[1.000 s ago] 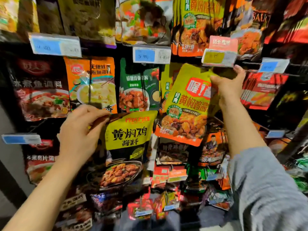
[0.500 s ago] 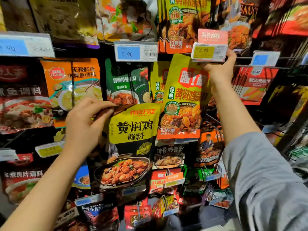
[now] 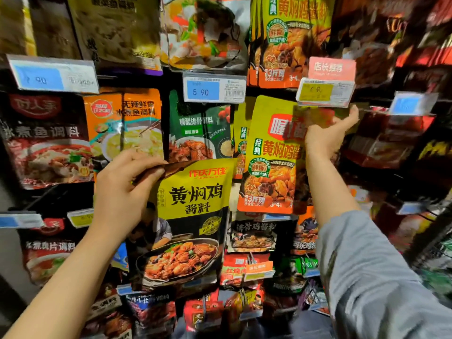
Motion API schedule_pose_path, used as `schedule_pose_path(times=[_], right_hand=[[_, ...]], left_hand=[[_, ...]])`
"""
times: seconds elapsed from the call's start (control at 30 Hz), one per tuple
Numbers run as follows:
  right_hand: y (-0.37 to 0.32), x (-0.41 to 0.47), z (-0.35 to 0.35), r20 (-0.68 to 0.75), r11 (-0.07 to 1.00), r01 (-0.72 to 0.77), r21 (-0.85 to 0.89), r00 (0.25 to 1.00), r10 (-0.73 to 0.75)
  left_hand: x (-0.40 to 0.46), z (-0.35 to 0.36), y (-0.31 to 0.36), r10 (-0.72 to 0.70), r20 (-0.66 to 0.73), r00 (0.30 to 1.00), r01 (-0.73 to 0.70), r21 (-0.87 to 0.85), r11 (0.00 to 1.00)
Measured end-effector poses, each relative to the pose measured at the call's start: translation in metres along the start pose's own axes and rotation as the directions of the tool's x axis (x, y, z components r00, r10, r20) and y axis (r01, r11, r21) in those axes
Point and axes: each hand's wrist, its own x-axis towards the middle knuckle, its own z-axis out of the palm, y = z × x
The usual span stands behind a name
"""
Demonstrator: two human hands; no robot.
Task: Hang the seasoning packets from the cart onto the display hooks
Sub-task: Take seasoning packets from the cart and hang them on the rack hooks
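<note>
While the left hand [image 3: 122, 192] pinches the black-yellow packet [image 3: 186, 221] upright by its top corner, the right hand [image 3: 325, 138] grips the yellow-orange packet [image 3: 269, 157] just under the yellow price tag [image 3: 322, 91], nearer that hook.

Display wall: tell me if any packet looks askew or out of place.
The yellow-orange packet in the right hand tilts, its top corner up by the yellow price tag; whether it is on a hook is unclear. The black-yellow packet hangs off-hook from the left hand.

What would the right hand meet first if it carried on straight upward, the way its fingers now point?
Most likely the yellow price tag directly above the right hand; its fingertips look almost there, though depth is unclear.
</note>
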Motion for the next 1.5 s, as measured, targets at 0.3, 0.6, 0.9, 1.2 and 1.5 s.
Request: schedule_pose_path(times=[0.3,0.6,0.9,1.2,1.5], right_hand=[[0.071,-0.087,0.013,0.469,0.787,0.385,-0.483,0.872,-0.139],[0.077,-0.037,0.08,0.721,0.753,0.438,-0.491,0.689,0.07],[0.016,-0.151,0.049,0.874,0.941,0.339,0.002,0.457,-0.166],[-0.053,-0.219,-0.008,0.91,0.97,-0.083,0.229,0.373,-0.182],[-0.11,-0.249,-0.018,0.756,0.934,-0.018,0.356,0.593,-0.277]], left_hand=[[-0.01,-0.003,-0.01,-0.065,0.024,0.998,0.063,0.061,0.996],[-0.031,-0.013,-0.026,-0.139,0.025,0.99,0.137,0.067,0.988],[-0.027,-0.046,-0.035,-0.152,0.012,0.988,0.152,-0.04,0.988],[-0.022,-0.097,-0.037,-0.138,-0.006,0.99,0.136,-0.141,0.981],[-0.008,-0.138,-0.041,-0.278,-0.047,0.959,0.255,-0.279,0.926]])
